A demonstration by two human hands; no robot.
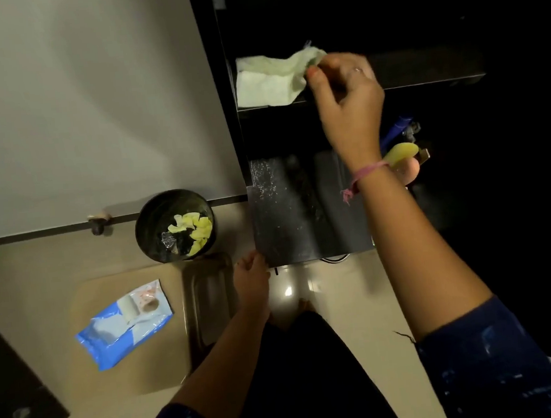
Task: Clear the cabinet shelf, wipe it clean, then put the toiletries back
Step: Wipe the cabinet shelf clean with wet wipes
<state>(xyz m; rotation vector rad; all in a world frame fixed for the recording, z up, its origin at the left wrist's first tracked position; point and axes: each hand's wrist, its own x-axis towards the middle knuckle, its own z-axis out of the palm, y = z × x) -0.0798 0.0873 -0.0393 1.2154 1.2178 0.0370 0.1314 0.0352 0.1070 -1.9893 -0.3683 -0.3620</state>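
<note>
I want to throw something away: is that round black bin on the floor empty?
Not empty. The round black bin holds yellow scraps and a shiny crumpled wrapper at its bottom, with room left above them.

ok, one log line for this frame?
stage: wiping shelf | right hand: pinches cloth on shelf | left hand: at lower cabinet edge, grip unclear | bin, wipes pack: on floor

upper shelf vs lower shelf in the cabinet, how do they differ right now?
The upper shelf has only a pale cloth on it, pinched by the right hand. The lower shelf has no cloth on it, looks dusty and speckled at its left, and bears toiletries at its right. Both are dark boards in the same cabinet.
</note>
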